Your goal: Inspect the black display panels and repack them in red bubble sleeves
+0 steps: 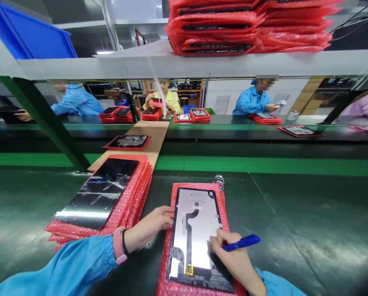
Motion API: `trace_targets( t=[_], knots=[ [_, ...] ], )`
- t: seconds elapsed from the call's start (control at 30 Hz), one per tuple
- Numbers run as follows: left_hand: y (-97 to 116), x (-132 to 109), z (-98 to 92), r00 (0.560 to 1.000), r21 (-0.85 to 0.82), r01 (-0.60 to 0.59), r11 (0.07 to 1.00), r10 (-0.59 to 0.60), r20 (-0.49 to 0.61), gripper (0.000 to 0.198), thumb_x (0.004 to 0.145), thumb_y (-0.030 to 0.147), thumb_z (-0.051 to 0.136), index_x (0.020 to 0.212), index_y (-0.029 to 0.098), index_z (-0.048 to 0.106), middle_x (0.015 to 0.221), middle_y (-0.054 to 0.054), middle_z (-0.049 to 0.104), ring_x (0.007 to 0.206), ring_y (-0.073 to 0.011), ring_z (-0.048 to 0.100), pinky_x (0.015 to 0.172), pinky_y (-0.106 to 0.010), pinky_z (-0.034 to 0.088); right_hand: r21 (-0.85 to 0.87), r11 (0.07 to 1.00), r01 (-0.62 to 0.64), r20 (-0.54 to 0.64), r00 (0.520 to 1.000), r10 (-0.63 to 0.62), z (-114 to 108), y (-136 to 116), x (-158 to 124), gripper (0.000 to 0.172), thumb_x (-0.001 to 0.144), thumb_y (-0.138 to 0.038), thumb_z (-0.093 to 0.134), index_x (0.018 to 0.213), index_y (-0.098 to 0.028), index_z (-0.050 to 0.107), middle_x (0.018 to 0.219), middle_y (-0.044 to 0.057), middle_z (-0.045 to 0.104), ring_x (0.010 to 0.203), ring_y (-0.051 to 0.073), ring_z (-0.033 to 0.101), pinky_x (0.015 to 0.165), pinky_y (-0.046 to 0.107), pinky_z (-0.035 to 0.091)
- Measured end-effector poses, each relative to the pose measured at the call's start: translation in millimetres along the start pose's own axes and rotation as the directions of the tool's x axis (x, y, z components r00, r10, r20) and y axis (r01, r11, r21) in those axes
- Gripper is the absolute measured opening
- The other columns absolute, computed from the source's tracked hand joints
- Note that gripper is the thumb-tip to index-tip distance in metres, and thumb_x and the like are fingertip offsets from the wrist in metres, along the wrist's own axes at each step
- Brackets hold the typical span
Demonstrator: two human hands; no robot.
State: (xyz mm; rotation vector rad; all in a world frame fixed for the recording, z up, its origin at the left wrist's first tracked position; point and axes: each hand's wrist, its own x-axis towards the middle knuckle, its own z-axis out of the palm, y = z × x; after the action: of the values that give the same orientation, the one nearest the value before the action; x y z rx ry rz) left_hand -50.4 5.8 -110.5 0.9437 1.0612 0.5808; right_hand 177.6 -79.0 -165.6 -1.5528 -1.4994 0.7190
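A tablet screen panel (202, 234) lies with its silvery back up on red bubble wrap (164, 267) on the green bench. My right hand (233, 255) is closed on a blue pen (242, 243) over the panel's lower right part; the pen's tip is hidden by the fingers. At the panel's left edge, my left hand (157, 222) touches the wrap with its fingers loosely extended, holding nothing. Further left, a glossy black panel (100, 193) rests on a stack of red bubble-wrap sleeves (137, 185).
Behind the stack, another panel (130, 141) lies on a brown board (156, 137). A slanted green post (45, 119) stands at the left. An overhead shelf (134, 68) carries red-wrapped stacks (217, 26) and a blue bin (32, 33). Several people work across the line.
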Motion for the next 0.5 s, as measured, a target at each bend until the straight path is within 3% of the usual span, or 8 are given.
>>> trace_targets(
  t=[0.17, 0.33, 0.4, 0.5],
  knots=[
    [2.5, -0.9, 0.5, 0.999, -0.067, 0.034, 0.997, -0.035, -0.016, 0.034, 0.055, 0.014, 0.071, 0.088, 0.014, 0.062, 0.081, -0.005, 0.069, 0.08, -0.0162, 0.062, 0.08, -0.029, 0.044, 0.044, 0.999, -0.027, -0.002, 1.0, 0.027, 2.4, -0.3, -0.9, 0.038, 0.066, -0.034, 0.057, 0.044, -0.024, 0.028, 0.042, -0.006, 0.029, 0.043, 0.011, 0.03, 0.051, 0.028, 0.024],
    [0.4, 9.4, -5.3, 0.994, -0.093, 0.08, 0.992, -0.086, -0.065, 0.028, 0.055, 0.015, 0.071, 0.082, 0.014, 0.062, 0.067, 0.0, 0.066, 0.061, -0.0112, 0.057, 0.062, -0.025, 0.039, 0.194, 0.976, -0.104, -0.004, 0.994, 0.107, -1.4, 0.7, 2.0, 0.044, 0.067, -0.041, 0.063, 0.045, -0.024, 0.03, 0.043, -0.005, 0.032, 0.045, 0.012, 0.033, 0.049, 0.027, 0.026],
    [2.0, 12.1, -0.9, 0.995, -0.096, 0.074, 0.993, -0.08, -0.055, 0.024, 0.055, 0.015, 0.072, 0.076, 0.014, 0.062, 0.063, 0.002, 0.064, 0.055, -0.0095, 0.054, 0.056, -0.024, 0.036, 0.285, 0.947, -0.146, 0.027, 0.989, 0.144, -4.0, -0.7, 3.6, 0.047, 0.07, -0.051, 0.064, 0.047, -0.025, 0.032, 0.043, -0.005, 0.035, 0.043, 0.011, 0.035, 0.046, 0.026, 0.028],
    [3.4, 12.5, 18.1, 0.999, -0.122, 0.041, 0.992, -0.038, 0.023, 0.025, 0.053, 0.015, 0.075, 0.074, 0.012, 0.063, 0.065, -0.002, 0.067, 0.059, -0.0136, 0.06, 0.062, -0.026, 0.043, 0.415, 0.888, -0.197, 0.091, 0.98, 0.175, -6.1, -4.8, 5.0, 0.051, 0.071, -0.066, 0.062, 0.054, -0.024, 0.038, 0.044, -0.004, 0.044, 0.039, 0.01, 0.035, 0.041, 0.024, 0.028]
  ],
)
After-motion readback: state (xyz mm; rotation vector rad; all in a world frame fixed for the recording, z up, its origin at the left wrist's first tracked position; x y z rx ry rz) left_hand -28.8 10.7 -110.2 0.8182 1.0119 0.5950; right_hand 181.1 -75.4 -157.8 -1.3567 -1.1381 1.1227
